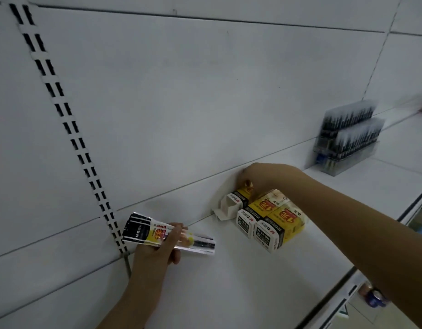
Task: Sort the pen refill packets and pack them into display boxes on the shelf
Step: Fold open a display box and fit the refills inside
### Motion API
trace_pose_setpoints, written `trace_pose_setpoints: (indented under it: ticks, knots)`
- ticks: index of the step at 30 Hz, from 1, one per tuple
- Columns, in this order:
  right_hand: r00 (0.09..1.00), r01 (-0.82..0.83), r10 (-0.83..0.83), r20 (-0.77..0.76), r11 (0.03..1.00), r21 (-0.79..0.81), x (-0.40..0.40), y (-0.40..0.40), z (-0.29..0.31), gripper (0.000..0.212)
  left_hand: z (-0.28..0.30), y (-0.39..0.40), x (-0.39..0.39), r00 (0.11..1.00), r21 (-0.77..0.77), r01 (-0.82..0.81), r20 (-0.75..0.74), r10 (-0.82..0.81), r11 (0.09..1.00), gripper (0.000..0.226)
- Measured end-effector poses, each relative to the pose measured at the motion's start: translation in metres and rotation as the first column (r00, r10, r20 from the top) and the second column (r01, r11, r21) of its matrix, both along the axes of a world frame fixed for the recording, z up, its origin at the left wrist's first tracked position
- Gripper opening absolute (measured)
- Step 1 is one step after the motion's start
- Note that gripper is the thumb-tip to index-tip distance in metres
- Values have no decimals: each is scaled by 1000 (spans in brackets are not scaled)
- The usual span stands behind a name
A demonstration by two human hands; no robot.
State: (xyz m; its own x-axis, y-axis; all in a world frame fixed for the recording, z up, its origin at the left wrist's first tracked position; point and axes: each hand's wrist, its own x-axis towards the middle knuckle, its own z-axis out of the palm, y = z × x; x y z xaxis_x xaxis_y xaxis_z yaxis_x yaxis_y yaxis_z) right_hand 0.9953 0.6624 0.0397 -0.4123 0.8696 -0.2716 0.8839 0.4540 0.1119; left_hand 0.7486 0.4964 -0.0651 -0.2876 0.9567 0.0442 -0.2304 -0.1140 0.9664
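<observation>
Packing underway | left hand [157, 248] grips refill packets [168, 235] | right hand [264, 176] pinches open display box [233, 203] flap | closed boxes [271, 224] beside it on shelf [252, 293]; unfinished, I judge

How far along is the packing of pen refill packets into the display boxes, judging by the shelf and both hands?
Looks done: two closed boxes lie side by side on the shelf. In hand: the right hand reaches to the open box behind them, while the left hand holds a refill packet. Left: getting that packet boxed; whether more remain is not visible.
</observation>
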Motion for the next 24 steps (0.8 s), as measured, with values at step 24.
trace_pose_setpoints:
  ticks: [24]
  knots:
    - [621,122,348,-702,842,526,-89,-131,-27,54,150,-41,-36,967,436,-29,-215,136,899,19]
